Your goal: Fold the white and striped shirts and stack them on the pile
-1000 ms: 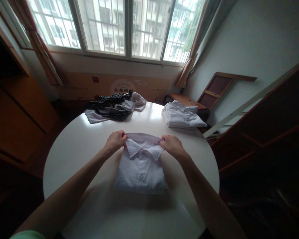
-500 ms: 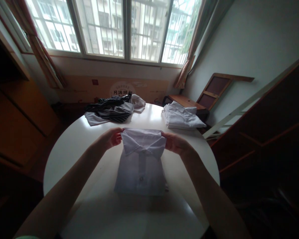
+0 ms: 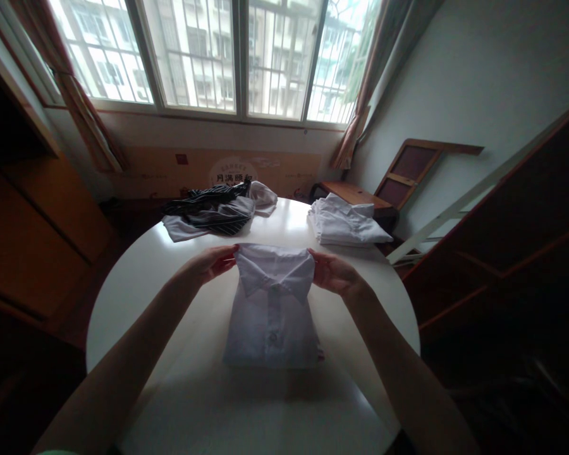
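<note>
Folded white shirt [image 3: 272,309], no legible label

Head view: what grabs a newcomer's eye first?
The folded white shirt at the middle of the round white table, with the left hand and right hand pinching its collar end from either side. Behind it, a heap of striped dark clothes lies at the far left edge and a stack of folded white shirts at the far right.
</note>
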`<state>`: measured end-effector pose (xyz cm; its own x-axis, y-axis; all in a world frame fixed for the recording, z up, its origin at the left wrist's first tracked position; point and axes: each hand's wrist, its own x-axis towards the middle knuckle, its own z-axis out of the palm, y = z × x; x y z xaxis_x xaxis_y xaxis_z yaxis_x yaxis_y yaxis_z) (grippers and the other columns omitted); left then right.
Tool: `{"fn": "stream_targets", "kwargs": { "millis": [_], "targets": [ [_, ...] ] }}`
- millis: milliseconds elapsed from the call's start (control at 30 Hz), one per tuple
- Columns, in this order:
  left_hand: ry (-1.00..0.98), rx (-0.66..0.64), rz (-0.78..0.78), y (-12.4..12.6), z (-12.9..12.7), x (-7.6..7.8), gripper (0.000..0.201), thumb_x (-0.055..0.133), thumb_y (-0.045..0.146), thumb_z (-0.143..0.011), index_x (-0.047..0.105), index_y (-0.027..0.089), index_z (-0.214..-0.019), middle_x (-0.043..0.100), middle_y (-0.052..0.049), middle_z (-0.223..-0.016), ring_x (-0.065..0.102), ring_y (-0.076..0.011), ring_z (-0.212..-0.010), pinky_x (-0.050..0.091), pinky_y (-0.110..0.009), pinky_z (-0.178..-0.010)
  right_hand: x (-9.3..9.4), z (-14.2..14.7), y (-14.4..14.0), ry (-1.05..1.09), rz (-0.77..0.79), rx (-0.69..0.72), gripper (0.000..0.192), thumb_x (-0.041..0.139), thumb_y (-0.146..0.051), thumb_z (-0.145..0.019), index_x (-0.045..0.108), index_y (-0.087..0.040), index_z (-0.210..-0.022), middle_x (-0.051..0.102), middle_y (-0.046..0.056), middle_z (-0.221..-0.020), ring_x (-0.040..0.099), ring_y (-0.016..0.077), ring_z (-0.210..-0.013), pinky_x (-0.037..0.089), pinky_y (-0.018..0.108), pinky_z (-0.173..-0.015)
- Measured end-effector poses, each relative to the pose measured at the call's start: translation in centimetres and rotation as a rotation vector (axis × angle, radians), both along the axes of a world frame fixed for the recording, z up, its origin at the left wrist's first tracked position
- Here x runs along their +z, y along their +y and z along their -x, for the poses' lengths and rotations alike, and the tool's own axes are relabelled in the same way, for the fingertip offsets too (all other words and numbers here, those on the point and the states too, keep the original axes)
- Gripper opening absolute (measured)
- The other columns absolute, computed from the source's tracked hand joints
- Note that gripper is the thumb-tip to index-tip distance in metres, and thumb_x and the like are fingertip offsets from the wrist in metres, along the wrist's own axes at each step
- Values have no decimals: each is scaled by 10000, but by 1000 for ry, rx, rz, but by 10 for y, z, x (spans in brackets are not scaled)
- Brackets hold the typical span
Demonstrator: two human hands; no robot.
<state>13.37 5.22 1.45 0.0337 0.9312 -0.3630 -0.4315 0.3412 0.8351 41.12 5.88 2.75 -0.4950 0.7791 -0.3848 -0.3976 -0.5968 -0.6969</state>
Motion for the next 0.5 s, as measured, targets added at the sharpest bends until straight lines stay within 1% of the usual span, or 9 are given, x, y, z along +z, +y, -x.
{"fn": "stream_targets", "kwargs": {
  "millis": [67,167,333,433,500],
  "targets": [
    [-31,-26,12,-1,0,-1,77,630,87,-700,633,111,-774,653,-54,-684,609,-100,-598,506,-167,-539,-3,1,1,5,-13,10,224,400,-160,-874,613,-130,-811,684,15,-738,632,87,-706,477,209,-757],
    [-96,-46,72,-2,-1,-1,103,573,105,-757,627,111,-845,654,-56,-709,620,-108,-629,522,-184,-577,-7,2,2,-11,-41,24,231,386,-159,-880,609,-126,-827,680,22,-762,625,83,-721,478,197,-748],
    [-221,-106,147,-4,-1,1,158,464,81,-808,610,90,-865,647,-65,-697,627,-121,-639,531,-212,-622,-11,2,2,-35,-75,79,237,377,-85,-848,611,-101,-820,667,48,-764,614,87,-712,478,185,-746],
    [-232,-143,126,-4,0,-1,172,455,82,-799,612,102,-867,640,-50,-650,615,-118,-585,528,-220,-607,-10,3,2,-46,-51,54,281,339,-68,-836,611,-98,-774,657,55,-716,610,100,-689,482,202,-749],
    [-223,-164,53,-3,0,-4,168,460,76,-783,618,104,-833,636,-47,-622,606,-122,-560,524,-225,-584,-10,3,2,-39,-45,36,295,326,-66,-829,606,-106,-746,648,50,-682,604,103,-656,487,210,-728]
  ]
}}
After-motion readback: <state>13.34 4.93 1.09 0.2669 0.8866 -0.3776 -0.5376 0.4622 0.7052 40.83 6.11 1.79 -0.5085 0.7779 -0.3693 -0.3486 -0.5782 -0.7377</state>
